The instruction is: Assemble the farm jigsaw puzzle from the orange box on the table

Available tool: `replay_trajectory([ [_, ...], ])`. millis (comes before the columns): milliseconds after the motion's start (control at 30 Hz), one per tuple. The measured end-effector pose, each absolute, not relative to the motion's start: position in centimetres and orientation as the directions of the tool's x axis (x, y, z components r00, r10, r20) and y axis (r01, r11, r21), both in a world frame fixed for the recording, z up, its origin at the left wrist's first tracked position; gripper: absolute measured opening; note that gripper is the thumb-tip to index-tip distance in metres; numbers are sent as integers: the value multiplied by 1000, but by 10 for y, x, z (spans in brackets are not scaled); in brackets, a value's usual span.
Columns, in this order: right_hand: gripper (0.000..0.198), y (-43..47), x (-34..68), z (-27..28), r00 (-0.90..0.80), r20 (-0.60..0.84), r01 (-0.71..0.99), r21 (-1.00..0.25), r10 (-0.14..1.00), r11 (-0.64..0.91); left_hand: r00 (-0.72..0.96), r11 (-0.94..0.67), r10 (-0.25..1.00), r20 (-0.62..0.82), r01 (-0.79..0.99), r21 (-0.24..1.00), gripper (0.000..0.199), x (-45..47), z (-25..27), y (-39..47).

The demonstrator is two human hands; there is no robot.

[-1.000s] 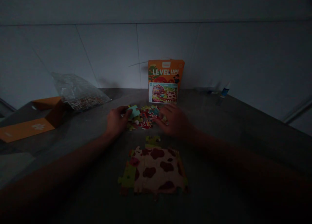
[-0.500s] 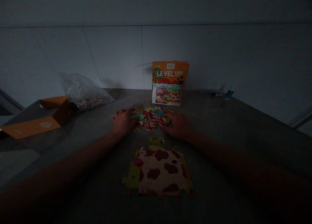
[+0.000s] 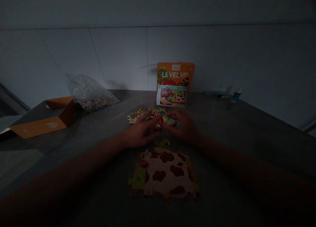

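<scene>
A heap of loose jigsaw pieces (image 3: 137, 115) lies in front of me, with red barn parts showing among them. My left hand (image 3: 138, 132) reaches over the heap's near side, its fingers spread across the pieces. On the right edge rests my right hand (image 3: 185, 125), fingers curved and apart from the thumb, with pieces between them. The two hands' fingertips nearly meet. Closer to me lies a joined section of jigsaw (image 3: 165, 176) showing a spotted cow. A green piece (image 3: 162, 144) adjoins its top edge; whether it is interlocked I cannot tell.
A picture card (image 3: 171, 96) of a farm leans on an orange puzzle box (image 3: 176, 76) by the wall. Leftward are a clear plastic bag (image 3: 92, 95) of small pieces and an open orange box part (image 3: 39, 126). A small blue bottle (image 3: 236, 96) stands far right. The scene is dim.
My left hand has moved right and nearer to me, over the heap, uncovering pieces on its left. The right hand stays at the right edge. The view has shifted slightly.
</scene>
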State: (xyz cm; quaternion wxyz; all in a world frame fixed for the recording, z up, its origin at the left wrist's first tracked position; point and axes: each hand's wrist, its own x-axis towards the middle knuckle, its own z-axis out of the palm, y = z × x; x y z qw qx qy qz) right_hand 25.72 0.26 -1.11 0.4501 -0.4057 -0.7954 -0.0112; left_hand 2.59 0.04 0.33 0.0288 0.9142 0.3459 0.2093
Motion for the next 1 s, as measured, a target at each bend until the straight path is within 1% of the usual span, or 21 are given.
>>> replay_trajectory([
  [67,44,4,257,-13,-286,698,674,-340,656,656,619,-705,700,357,678,208,60,27,5,1],
  [133,51,7,258,-15,-286,666,718,-327,689,614,493,-591,787,370,773,229,58,27,6,4],
  [233,50,12,262,-18,-267,616,788,-303,741,536,294,-395,886,358,883,253,60,25,6,11],
  [300,49,14,264,-19,-257,587,820,-288,767,495,221,-302,922,318,924,233,59,23,4,14],
  [433,45,14,263,-19,-239,540,864,-262,807,430,133,-181,964,231,963,199,59,23,-4,18],
  [533,48,20,256,-11,-217,493,905,-222,843,363,58,-106,972,229,974,200,61,23,-8,20],
  [600,54,29,247,-4,-229,442,925,-177,867,335,53,-101,970,236,975,197,61,22,-9,20],
  [667,56,40,237,3,-279,374,932,-117,885,343,104,-153,967,233,967,202,61,20,-10,20],
  [733,52,51,229,6,-310,316,935,-68,897,347,169,-219,958,230,952,212,61,19,-10,20],
  [767,46,56,226,7,-318,305,935,-53,897,350,196,-248,952,237,945,213,60,18,-10,20],
  [833,33,61,224,5,-344,313,928,-29,885,371,219,-277,941,258,936,215,58,17,-11,20],
  [900,23,60,228,3,-398,344,905,-4,851,425,220,-286,934,282,933,219,56,17,-12,20],
  [1000,20,47,242,2,-473,422,861,37,773,507,219,-291,929,297,930,223,54,17,-14,21],
])
